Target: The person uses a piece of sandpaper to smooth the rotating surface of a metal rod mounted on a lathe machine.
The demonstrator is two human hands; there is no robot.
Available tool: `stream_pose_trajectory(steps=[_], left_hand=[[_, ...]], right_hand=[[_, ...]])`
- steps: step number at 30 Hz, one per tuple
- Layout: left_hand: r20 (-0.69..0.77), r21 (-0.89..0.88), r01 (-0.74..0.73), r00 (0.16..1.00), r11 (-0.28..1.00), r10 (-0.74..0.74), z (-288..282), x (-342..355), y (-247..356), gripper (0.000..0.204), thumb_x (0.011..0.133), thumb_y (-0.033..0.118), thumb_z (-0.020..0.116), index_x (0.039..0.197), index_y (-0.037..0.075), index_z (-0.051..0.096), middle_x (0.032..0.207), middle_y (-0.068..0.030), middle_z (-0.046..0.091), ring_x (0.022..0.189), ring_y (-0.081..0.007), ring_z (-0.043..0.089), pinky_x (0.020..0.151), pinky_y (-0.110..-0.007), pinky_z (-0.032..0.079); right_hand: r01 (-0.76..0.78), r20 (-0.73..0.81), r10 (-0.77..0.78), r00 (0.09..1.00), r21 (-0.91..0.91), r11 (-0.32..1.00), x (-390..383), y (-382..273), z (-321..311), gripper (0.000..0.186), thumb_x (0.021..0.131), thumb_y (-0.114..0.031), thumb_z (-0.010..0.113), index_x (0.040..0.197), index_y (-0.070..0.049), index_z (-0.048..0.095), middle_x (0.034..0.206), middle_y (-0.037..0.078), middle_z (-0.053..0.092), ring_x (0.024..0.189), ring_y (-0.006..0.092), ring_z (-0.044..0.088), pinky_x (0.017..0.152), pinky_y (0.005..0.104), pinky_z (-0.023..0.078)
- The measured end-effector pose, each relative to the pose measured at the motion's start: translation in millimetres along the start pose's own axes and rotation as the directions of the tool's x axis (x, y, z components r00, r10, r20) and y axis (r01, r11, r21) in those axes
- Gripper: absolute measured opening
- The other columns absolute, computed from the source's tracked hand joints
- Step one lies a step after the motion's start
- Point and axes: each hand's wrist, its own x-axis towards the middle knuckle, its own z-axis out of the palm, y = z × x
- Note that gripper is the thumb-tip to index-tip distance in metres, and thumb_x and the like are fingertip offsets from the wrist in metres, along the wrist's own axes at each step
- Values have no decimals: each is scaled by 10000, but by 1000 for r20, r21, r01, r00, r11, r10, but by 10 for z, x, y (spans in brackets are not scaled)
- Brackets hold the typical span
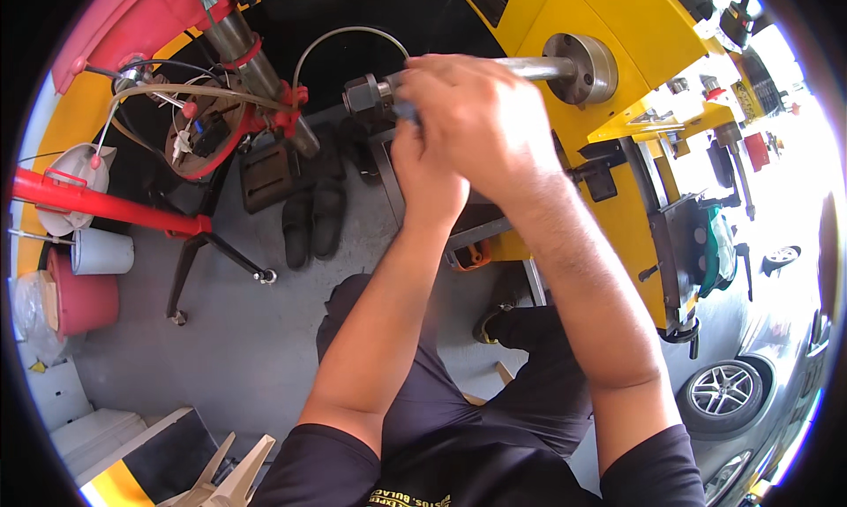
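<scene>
A metal shaft [540, 67] sticks out to the left from a round steel flange [589, 69] on a yellow machine [635, 30]. At its free end sits a large dark nut [362, 96]. My right hand [481, 110] is closed over the shaft just right of the nut, its fingers curled down on the far side. Pressed against it from below, my left hand [432, 176] is closed too, its fingers mostly hidden by the right. A small blue-grey patch shows between my fingers; what it belongs to is hidden.
Left stands a red machine with a steel column [247, 57], hoses and a red leg bar [106, 205]. Black slippers [313, 220] lie on the grey floor. A red bucket [84, 295] and tools on the yellow machine's right side are visible; a car wheel [725, 392] is lower right.
</scene>
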Motion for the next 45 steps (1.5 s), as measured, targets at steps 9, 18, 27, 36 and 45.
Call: stream_pose_trajectory(steps=[9, 18, 27, 36, 45], left_hand=[[180, 312, 67, 975, 948, -129, 791, 147, -393, 218, 1062, 162, 541, 1065, -46, 605, 813, -192, 711, 647, -297, 729, 668, -437, 548], [-109, -260, -13, 994, 965, -16, 244, -141, -167, 150, 1051, 140, 556, 1040, -3, 600, 985, -74, 699, 940, -147, 668, 794, -346, 524], [-116, -11, -114, 987, 993, 112, 197, -46, -20, 229, 1072, 210, 562, 1158, -2, 571, 1168, -114, 665, 1078, -148, 626, 921, -319, 512], [-47, 176, -2, 999, 984, 10, 382, -79, -96, 263, 1070, 194, 501, 975, -33, 595, 814, -127, 672, 691, -195, 704, 617, -352, 501], [181, 271, 39, 979, 962, -91, 546, -138, -28, 255, 1057, 166, 546, 933, -51, 601, 723, -195, 660, 613, -296, 706, 598, -427, 538]], right_hand=[[-118, 61, 134, 989, -216, 969, -218, 1004, -410, 141, 915, -225, 716, 971, -133, 808, 913, 52, 779, 892, 289, 721, 966, 407, 526], [-151, 199, 148, 969, 0, 989, 101, 146, -110, 77, 818, -118, 679, 861, -68, 718, 840, 118, 723, 834, 342, 709, 815, 449, 550], [-11, 262, -8, 965, 69, 998, 232, 175, -19, 93, 770, -200, 712, 809, -145, 775, 746, 58, 743, 739, 234, 732, 877, 379, 505], [-68, 545, 74, 835, -30, 997, 515, 460, -195, 240, 966, -288, 667, 1016, -72, 759, 811, 189, 700, 793, 386, 697, 752, 425, 568], [-361, 568, 322, 758, -46, 931, 366, 925, -317, 308, 976, -294, 666, 1124, -39, 754, 1001, 179, 742, 863, 314, 719, 810, 382, 557]])
